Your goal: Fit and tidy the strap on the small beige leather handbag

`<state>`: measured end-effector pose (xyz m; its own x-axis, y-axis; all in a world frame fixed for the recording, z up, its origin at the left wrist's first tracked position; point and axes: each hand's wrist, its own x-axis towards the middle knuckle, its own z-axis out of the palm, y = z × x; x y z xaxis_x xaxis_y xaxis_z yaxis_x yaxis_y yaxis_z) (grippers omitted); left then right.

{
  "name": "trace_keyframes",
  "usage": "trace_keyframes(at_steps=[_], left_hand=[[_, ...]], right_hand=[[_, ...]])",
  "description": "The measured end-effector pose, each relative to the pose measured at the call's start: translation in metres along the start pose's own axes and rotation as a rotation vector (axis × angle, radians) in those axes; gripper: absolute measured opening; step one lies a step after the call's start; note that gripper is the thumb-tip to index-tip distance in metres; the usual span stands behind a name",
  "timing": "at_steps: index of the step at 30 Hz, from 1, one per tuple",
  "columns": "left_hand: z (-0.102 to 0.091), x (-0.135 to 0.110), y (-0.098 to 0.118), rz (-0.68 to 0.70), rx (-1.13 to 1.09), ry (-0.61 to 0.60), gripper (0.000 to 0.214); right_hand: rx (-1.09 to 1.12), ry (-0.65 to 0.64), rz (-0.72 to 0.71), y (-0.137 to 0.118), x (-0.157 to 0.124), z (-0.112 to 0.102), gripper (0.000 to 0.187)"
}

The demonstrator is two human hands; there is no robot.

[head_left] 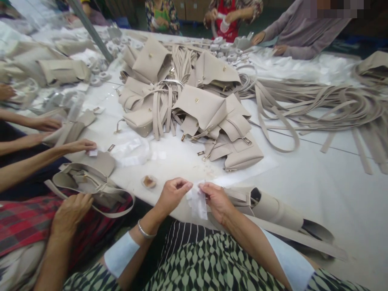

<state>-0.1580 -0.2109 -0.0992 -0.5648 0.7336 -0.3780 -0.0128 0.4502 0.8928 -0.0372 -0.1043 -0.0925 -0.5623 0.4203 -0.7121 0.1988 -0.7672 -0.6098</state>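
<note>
Both of my hands are in front of me at the table's near edge, fingertips a short way apart. My right hand point(216, 200) pinches a small, thin white sheet point(198, 206) that hangs down between the hands; whether it is paper or film I cannot tell. My left hand point(173, 197) is closed in a pinch at the sheet's upper left corner. Just beyond my right hand, a beige handbag point(273, 208) lies on its side, partly hidden by that hand and forearm. Its flat strap point(300, 234) runs along the near side.
Beige handbags point(201, 107) with metal clasps are piled mid-table point(306, 169). Long straps point(327, 101) lie at the right. A small round container point(149, 182) is near my left hand. At left, a co-worker's hand point(72, 210) touches another bag point(87, 182). Other people work across the table.
</note>
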Motion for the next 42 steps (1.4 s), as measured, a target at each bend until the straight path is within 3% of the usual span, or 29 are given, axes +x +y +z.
trace_keyframes(at_steps=[2, 6, 8, 15, 23, 26, 31, 38, 40, 42], left_hand=[[-0.011, 0.001, -0.001, -0.118, -0.116, -0.086, 0.036], [-0.014, -0.003, 0.006, -0.258, -0.474, -0.487, 0.046], [-0.008, -0.006, 0.013, -0.283, -0.589, -0.531, 0.043], [0.011, -0.008, 0.016, -0.299, -0.584, -0.450, 0.037], [0.027, -0.001, 0.018, -0.265, -0.622, -0.192, 0.039], [0.032, -0.001, 0.024, -0.266, -0.644, -0.195, 0.038], [0.035, -0.001, 0.024, -0.260, -0.637, -0.300, 0.037], [0.042, -0.001, 0.021, -0.226, -0.587, -0.204, 0.038], [0.039, -0.002, 0.014, -0.175, -0.451, -0.075, 0.038], [0.027, -0.002, 0.000, -0.129, -0.260, 0.186, 0.037]], right_hand=[[-0.028, -0.044, -0.019, -0.008, -0.004, 0.001, 0.028], [-0.099, -0.094, -0.082, -0.026, -0.010, 0.005, 0.025], [-0.120, -0.089, -0.119, -0.032, -0.011, 0.008, 0.023], [-0.080, -0.002, -0.197, -0.039, -0.006, 0.010, 0.021], [-0.099, -0.042, -0.155, -0.039, -0.006, 0.002, 0.029], [-0.180, -0.065, -0.127, -0.039, -0.010, -0.004, 0.031], [-0.219, -0.011, -0.162, -0.043, -0.012, -0.014, 0.031], [-0.219, -0.003, -0.161, -0.037, -0.013, -0.015, 0.031], [-0.205, 0.000, -0.170, -0.037, -0.014, -0.017, 0.032], [-0.166, 0.019, -0.178, -0.039, -0.016, -0.020, 0.033]])
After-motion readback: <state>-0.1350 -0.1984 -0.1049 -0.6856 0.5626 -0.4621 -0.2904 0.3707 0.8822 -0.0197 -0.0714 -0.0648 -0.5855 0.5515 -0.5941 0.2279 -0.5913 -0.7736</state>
